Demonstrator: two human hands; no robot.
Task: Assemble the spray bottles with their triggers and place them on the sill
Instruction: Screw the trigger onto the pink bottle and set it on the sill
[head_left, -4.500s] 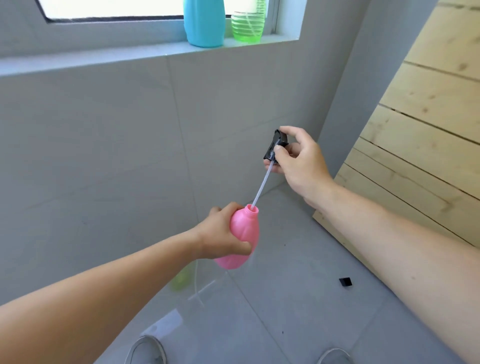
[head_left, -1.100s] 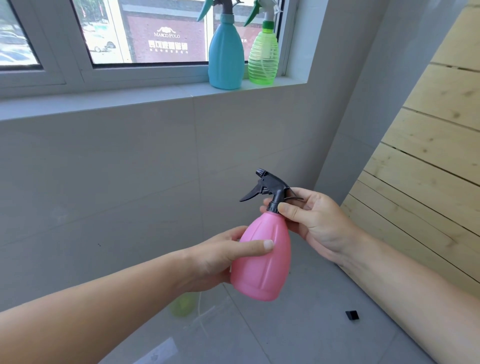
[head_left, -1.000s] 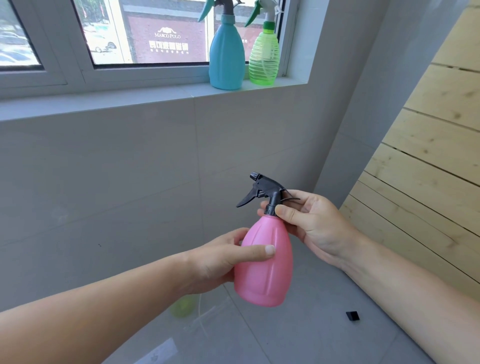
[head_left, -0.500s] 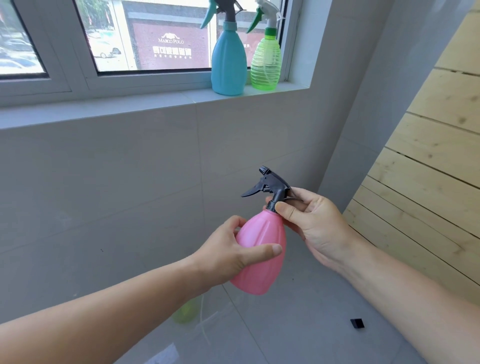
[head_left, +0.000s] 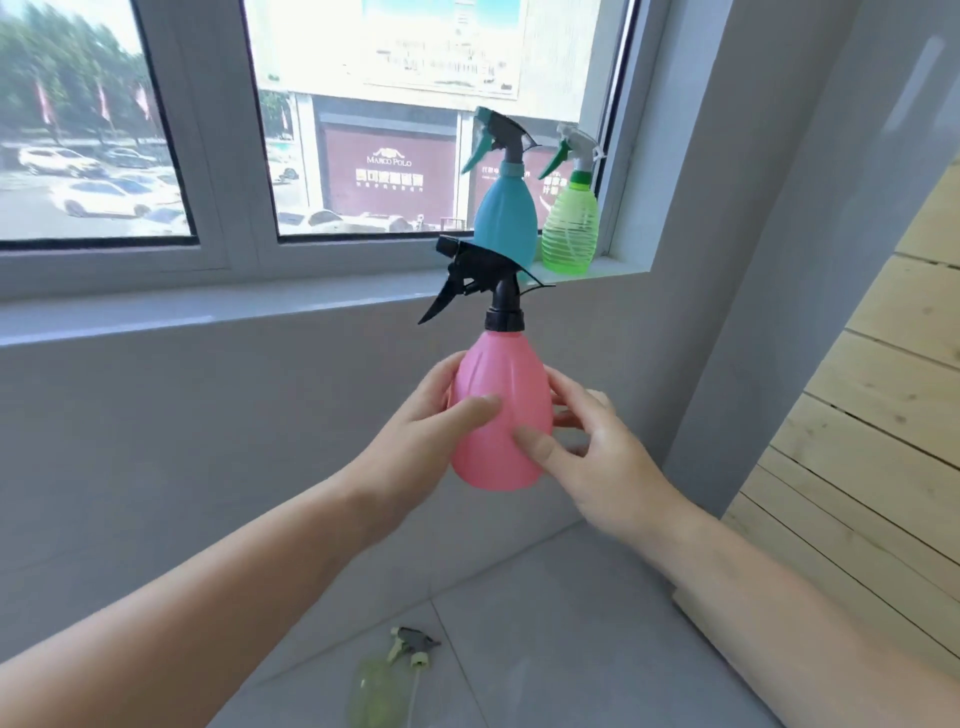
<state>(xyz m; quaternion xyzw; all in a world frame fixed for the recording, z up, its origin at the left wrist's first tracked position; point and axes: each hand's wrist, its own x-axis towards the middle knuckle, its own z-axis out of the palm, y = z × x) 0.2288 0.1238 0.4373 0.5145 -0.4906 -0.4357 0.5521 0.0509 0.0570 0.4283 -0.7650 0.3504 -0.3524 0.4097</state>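
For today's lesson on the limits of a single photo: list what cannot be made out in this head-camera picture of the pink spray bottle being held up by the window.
- Head view: whether the black trigger is screwed tight on the pink bottle; the joint shows no thread.
- Blue bottle: its base, hidden behind the trigger.
- Yellow-green bottle on the floor: blurred, its bottom cut off by the edge.
- Left hand and right hand: fingers behind the bottle.

"MARCO POLO" (storefront sign (head_left: 388, 156) outside)

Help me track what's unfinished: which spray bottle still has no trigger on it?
The pale yellow-green bottle lying on the floor, its trigger loose beside it. The pink, blue and green ones already carry theirs.
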